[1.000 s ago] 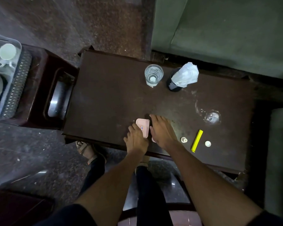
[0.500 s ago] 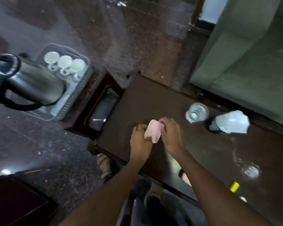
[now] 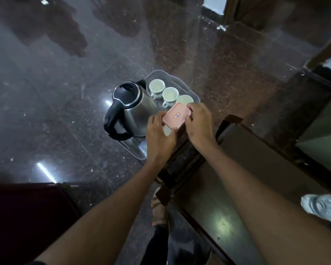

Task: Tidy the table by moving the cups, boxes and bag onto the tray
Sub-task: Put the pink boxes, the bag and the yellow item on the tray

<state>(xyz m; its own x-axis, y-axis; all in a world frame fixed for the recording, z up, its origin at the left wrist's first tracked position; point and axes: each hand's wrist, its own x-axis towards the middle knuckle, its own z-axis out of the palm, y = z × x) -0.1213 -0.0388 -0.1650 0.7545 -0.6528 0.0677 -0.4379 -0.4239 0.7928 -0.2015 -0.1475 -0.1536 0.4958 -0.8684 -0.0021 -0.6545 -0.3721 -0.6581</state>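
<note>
A small pink box (image 3: 175,117) with a red-and-white label is held between my left hand (image 3: 159,135) and my right hand (image 3: 199,123), one on each side of it. I hold it over the near part of the clear plastic tray (image 3: 161,74), just right of a steel kettle (image 3: 131,108). Three white cups (image 3: 169,92) stand in a row at the tray's far side. A clear glass (image 3: 323,207) shows at the right edge, on the dark table (image 3: 256,169).
The tray rests on a dark wooden side stand (image 3: 182,159) left of the table. Polished dark stone floor (image 3: 55,92) surrounds it. A dark red seat corner (image 3: 23,217) is at lower left; a green sofa edge (image 3: 329,131) at right. My sandalled foot (image 3: 159,209) is below.
Both hands lifted the pink box off the table's front edge and carried it left to above the tray. The view swung left, so the glass and bag slid out to the right.
</note>
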